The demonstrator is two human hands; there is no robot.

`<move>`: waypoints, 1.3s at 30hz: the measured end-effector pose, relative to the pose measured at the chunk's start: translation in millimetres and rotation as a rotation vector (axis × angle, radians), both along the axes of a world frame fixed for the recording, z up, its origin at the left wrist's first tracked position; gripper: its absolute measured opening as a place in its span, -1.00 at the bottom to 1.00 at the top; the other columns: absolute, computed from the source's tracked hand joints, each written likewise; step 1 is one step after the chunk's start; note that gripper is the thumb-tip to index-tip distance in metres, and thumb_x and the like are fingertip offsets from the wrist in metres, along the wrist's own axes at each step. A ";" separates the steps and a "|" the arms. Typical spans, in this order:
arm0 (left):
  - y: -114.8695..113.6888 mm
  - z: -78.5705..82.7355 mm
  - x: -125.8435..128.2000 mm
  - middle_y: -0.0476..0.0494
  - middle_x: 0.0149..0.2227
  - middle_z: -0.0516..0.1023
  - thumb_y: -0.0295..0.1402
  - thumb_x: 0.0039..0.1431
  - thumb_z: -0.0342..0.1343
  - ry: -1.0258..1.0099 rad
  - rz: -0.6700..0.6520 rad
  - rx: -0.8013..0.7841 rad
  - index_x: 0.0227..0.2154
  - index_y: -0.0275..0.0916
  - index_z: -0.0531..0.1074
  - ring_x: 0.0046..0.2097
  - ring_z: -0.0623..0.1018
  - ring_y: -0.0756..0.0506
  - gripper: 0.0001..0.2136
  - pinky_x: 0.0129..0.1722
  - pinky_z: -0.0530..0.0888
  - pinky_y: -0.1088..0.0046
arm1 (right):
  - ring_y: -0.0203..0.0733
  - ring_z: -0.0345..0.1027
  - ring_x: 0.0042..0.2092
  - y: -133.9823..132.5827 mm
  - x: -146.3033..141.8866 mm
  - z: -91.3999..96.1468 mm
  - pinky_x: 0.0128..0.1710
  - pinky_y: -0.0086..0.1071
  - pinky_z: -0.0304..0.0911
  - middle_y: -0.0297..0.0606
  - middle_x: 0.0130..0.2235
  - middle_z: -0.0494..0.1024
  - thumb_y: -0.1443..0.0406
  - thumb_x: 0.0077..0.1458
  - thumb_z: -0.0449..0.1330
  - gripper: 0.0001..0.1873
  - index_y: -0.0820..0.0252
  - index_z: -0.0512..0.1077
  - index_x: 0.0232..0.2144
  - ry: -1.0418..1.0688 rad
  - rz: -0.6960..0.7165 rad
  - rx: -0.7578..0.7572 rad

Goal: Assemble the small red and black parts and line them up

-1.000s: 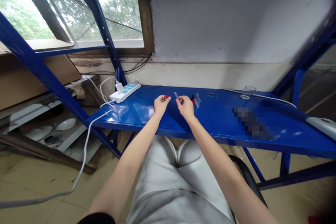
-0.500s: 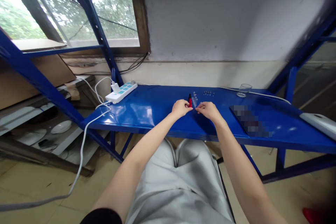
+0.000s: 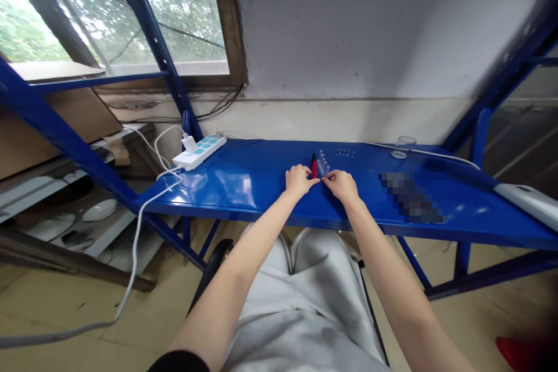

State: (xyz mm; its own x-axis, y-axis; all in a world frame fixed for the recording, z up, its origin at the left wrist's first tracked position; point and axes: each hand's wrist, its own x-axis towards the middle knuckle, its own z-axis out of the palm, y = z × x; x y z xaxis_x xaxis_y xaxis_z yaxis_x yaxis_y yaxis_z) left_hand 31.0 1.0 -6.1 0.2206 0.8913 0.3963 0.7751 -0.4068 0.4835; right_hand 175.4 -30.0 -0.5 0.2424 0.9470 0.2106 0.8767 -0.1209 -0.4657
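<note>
Flanking small clear tubes (image 3: 323, 165): left hand (image 3: 299, 179), right hand (image 3: 343, 185) | grips, contents too small to tell | likely light, slick; pinch mid-length

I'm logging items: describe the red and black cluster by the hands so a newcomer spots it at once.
Find the blue table by the wall, then the left hand and right hand nearly meeting over it. Just beyond sits the red and black cluster; its colours set it apart from the clear pieces on its right.
</note>
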 end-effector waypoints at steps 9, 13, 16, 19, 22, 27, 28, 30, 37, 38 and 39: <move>-14.4 1.0 -9.2 -0.11 -0.17 0.45 -0.30 0.18 -0.02 0.148 -0.130 0.268 -0.08 -0.13 0.38 -0.12 0.36 -0.11 -0.74 -0.19 0.25 0.34 | -0.15 0.41 -0.23 0.6 0.2 -2.1 -0.37 -0.43 0.14 -0.22 -0.32 0.56 0.16 0.00 0.14 -0.75 0.15 0.49 -0.31 -0.005 -0.005 -0.018; -15.6 0.6 -7.2 -0.13 -0.20 0.46 -0.32 0.19 -0.03 0.158 -0.106 0.261 -0.18 -0.15 0.44 -0.13 0.37 -0.11 -0.80 -0.18 0.24 0.34 | -0.16 0.40 -0.27 1.3 -0.1 -2.2 -0.40 -0.43 0.12 -0.22 -0.35 0.55 0.17 0.00 0.13 -0.77 0.15 0.49 -0.33 -0.011 -0.001 -0.019; -13.3 2.1 -7.4 -0.12 -0.23 0.48 -0.30 0.16 0.01 0.060 -0.080 0.268 -0.29 -0.16 0.46 -0.15 0.38 -0.10 -0.85 -0.17 0.24 0.33 | -0.17 0.38 -0.31 1.5 0.2 -4.0 -0.43 -0.44 0.09 -0.24 -0.41 0.53 0.18 -0.01 0.14 -0.80 0.14 0.48 -0.38 -0.015 -0.001 0.012; -3.7 9.2 -15.0 -0.09 -0.28 0.49 -0.29 0.15 0.03 -0.169 -0.015 0.304 -0.33 -0.17 0.44 -0.19 0.42 -0.08 -0.87 -0.17 0.26 0.35 | -0.22 0.34 -0.39 -1.9 -1.6 -3.7 -0.47 -0.45 0.04 -0.27 -0.48 0.49 0.17 0.00 0.11 -0.79 0.15 0.46 -0.42 0.011 -0.010 0.140; 12.0 18.9 -33.6 -0.09 -0.34 0.48 -0.30 0.14 0.03 -0.436 0.071 0.368 -0.35 -0.22 0.41 -0.28 0.44 -0.05 -0.88 -0.19 0.30 0.39 | -0.28 0.26 -0.48 -7.9 -10.2 3.1 -0.48 -0.47 0.02 -0.32 -0.55 0.41 0.12 0.08 0.02 -0.72 0.17 0.41 -0.36 0.033 0.058 0.372; 28.7 19.0 -70.8 -0.11 -0.33 0.47 -0.28 0.14 0.02 -0.530 0.123 0.421 -0.36 -0.23 0.37 -0.26 0.44 -0.04 -0.87 -0.15 0.32 0.42 | -0.31 0.26 -0.47 -4.2 -47.5 25.2 -0.44 -0.49 0.02 -0.33 -0.54 0.39 0.13 0.12 -0.03 -0.72 0.18 0.37 -0.34 0.021 0.196 0.475; 29.0 16.3 -75.7 -0.11 -0.33 0.46 -0.29 0.14 0.00 -0.528 0.136 0.411 -0.36 -0.23 0.36 -0.26 0.44 -0.04 -0.87 -0.15 0.33 0.42 | -0.31 0.28 -0.45 0.4 -57.0 28.8 -0.44 -0.49 0.02 -0.32 -0.51 0.41 0.14 0.12 -0.02 -0.73 0.17 0.37 -0.33 0.022 0.216 0.441; 28.0 10.7 -81.7 -0.11 -0.33 0.46 -0.31 0.15 -0.02 -0.536 0.161 0.394 -0.37 -0.23 0.34 -0.27 0.44 -0.03 -0.88 -0.15 0.34 0.44 | -0.28 0.31 -0.42 12.6 -75.3 32.8 -0.44 -0.48 0.03 -0.30 -0.48 0.45 0.15 0.11 -0.01 -0.74 0.17 0.37 -0.32 0.036 0.214 0.365; 24.7 4.1 -82.4 -0.08 -0.36 0.45 -0.35 0.13 -0.03 -0.548 0.108 0.364 -0.38 -0.22 0.31 -0.27 0.45 -0.03 -0.92 -0.17 0.35 0.45 | -0.16 0.40 -0.26 40.6 -108.5 14.2 -0.35 -0.42 0.16 -0.18 -0.28 0.53 0.20 0.09 0.02 -0.78 0.14 0.37 -0.26 -0.069 0.175 0.109; 24.8 3.8 -82.1 -0.08 -0.38 0.45 -0.36 0.13 -0.04 -0.542 0.084 0.358 -0.40 -0.22 0.31 -0.28 0.44 -0.02 -0.92 -0.18 0.35 0.45 | -0.15 0.41 -0.26 40.1 -109.1 10.8 -0.34 -0.41 0.16 -0.16 -0.28 0.53 0.20 0.10 0.02 -0.78 0.14 0.37 -0.26 -0.108 0.180 0.084; 24.9 3.6 -81.8 -0.07 -0.39 0.45 -0.36 0.13 -0.04 -0.536 0.064 0.354 -0.41 -0.22 0.31 -0.29 0.44 -0.02 -0.92 -0.18 0.35 0.46 | -0.14 0.41 -0.26 39.1 -109.1 8.0 -0.33 -0.40 0.17 -0.15 -0.27 0.53 0.21 0.10 0.02 -0.78 0.15 0.37 -0.25 -0.143 0.184 0.068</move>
State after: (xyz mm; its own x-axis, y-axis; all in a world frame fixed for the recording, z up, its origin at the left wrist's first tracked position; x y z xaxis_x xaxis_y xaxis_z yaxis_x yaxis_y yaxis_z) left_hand -50.8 25.9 -2.6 -0.1389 0.6914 0.7090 0.4912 -0.5736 0.6555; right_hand 66.3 9.1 7.5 0.0302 0.9550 0.2951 0.9387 0.0743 -0.3366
